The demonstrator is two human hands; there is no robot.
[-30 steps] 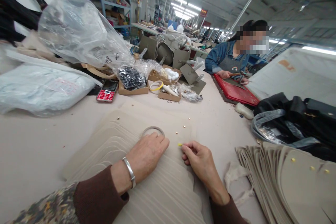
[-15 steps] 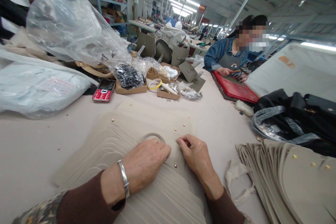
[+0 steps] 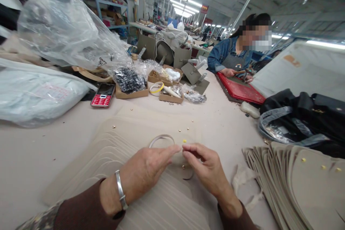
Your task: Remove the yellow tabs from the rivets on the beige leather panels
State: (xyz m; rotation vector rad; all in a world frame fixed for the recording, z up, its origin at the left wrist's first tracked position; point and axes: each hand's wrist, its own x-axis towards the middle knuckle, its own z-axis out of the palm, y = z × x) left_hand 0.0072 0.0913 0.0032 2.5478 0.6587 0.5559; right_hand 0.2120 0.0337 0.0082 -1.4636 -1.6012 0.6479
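A fanned stack of beige leather-like panels (image 3: 115,161) with small gold studs lies before me. Over it is my left hand (image 3: 147,165), its fingers pressed together around a thin beige strip (image 3: 163,136) that loops up behind them. My right hand (image 3: 205,161) meets its fingertips, thumb and index finger curled into a pinch; whatever they hold is too small to make out. Just beyond the fingertips shows a yellow stud (image 3: 184,141). Below them sits a gold stud (image 3: 183,167), near a curved dark strip end.
Another stack of beige panels (image 3: 309,183) stands at the right, by a black bag (image 3: 304,115). Farther back are a red phone (image 3: 102,96), small cardboard boxes (image 3: 132,94) of hardware and a yellow tape roll (image 3: 156,87). Across the table a co-worker (image 3: 229,55) works over a red board (image 3: 239,88).
My left hand has straightened its fingers and brought them against my right fingertips. The strip's loop stands higher, a yellow stud has come into sight, and a dark strip end shows below.
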